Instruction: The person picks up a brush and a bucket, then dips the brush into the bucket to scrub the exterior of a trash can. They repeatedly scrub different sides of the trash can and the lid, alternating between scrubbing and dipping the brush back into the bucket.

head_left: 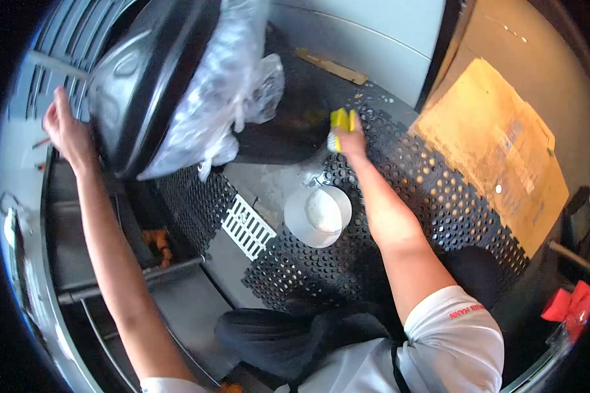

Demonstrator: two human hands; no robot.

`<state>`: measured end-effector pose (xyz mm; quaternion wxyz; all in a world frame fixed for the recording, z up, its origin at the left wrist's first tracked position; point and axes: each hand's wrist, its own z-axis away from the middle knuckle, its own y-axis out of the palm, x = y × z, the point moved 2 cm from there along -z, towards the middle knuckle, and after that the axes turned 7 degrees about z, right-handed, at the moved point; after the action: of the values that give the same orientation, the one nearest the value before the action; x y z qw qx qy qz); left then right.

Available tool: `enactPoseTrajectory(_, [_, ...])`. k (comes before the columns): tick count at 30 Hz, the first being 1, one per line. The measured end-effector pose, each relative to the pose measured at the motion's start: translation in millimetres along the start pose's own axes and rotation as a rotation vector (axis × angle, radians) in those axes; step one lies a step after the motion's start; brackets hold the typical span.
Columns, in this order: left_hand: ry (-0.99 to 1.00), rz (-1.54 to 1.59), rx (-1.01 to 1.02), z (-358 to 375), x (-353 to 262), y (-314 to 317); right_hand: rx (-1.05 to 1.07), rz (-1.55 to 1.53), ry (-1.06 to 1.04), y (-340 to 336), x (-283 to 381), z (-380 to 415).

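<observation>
A black bin lies tipped over, its domed lid toward the left. A clear plastic bag hangs out around its rim, tied in a knot. My left hand is at the outer edge of the lid, fingers apart, wrist close against it. My right hand is closed around a yellow scrubber, blurred, at the far right end of the bin. Below it, a translucent bucket with whitish liquid inside stands on the floor.
Black perforated rubber mats cover much of the wet floor. A white drain grate lies left of the bucket. Flattened cardboard is at the right, with a smaller cardboard strip by the wall. Metal shelving stands at the left.
</observation>
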<state>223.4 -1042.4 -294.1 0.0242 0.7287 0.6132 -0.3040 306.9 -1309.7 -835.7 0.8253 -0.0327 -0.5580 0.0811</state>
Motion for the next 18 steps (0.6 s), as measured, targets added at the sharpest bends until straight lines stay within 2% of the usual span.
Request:
enactPoseTrajectory(1, [0.103,0.177,-0.072,15.1,2.1,-26.0,0.013,-0.287,-0.033,3.1,-12.5,-9.5])
enactPoseTrajectory(2, [0.344,0.116,-0.08,49.7,-19.7,-36.8,0.037,-0.471,0.047,-20.9,22.6,10.1])
enactPoseTrajectory(3, [0.385,0.125,-0.053,89.4,-18.3,-49.0,0.093,-0.438,-0.045,-27.3,28.0,8.6])
enactPoseTrajectory(4, [0.28,0.275,0.055,143.2,-21.6,-48.2,0.147,-0.397,-0.13,-36.2,30.6,9.2])
enactPoseTrajectory(5, [0.121,0.235,0.27,195.3,-1.0,-59.9,0.3,-0.335,-0.149,-55.7,60.8,28.3])
enactPoseTrajectory(6, [-0.078,0.006,0.499,247.1,1.8,-53.1,0.435,-0.13,-0.223,-73.5,89.7,44.3])
enactPoseTrajectory(7, [-0.402,-0.194,0.899,296.4,19.7,-47.0,0.58,-0.028,-0.219,-94.7,132.1,72.3])
enactPoseTrajectory(8, [-0.779,-0.191,1.158,347.7,34.5,-37.4,0.734,0.033,-0.288,-97.3,144.8,89.5])
enactPoseTrajectory(9, [-1.139,0.028,1.241,401.4,66.1,-31.5,0.886,0.087,-0.363,-100.4,157.5,107.3])
enactPoseTrajectory(10, [-1.72,0.307,1.115,422.6,61.1,-23.7,0.988,0.276,-0.47,-93.7,161.6,123.8])
enactPoseTrajectory(11, [-1.845,0.367,1.164,443.9,60.9,-19.9,1.083,0.451,-0.599,-87.3,165.8,140.5])
enactPoseTrajectory(12, [-1.963,0.431,1.218,468.3,65.9,-15.2,1.099,0.812,-0.681,-78.9,180.6,169.5])
enactPoseTrajectory(13, [-2.051,0.601,1.232,501.2,76.3,-10.1,1.139,1.214,-0.621,-56.4,192.2,199.2])
enactPoseTrajectory(14, [-2.128,0.778,1.242,526.4,81.7,-6.2,1.146,1.618,-0.539,-34.1,196.9,225.2])
enactPoseTrajectory(16, [-2.163,1.029,0.963,538.3,78.6,3.7,1.112,1.841,-0.645,2.3,117.6,229.4])
enactPoseTrajectory(18, [-1.878,0.731,0.953,482.1,41.9,-5.4,0.894,2.066,-0.532,29.5,38.9,215.4])
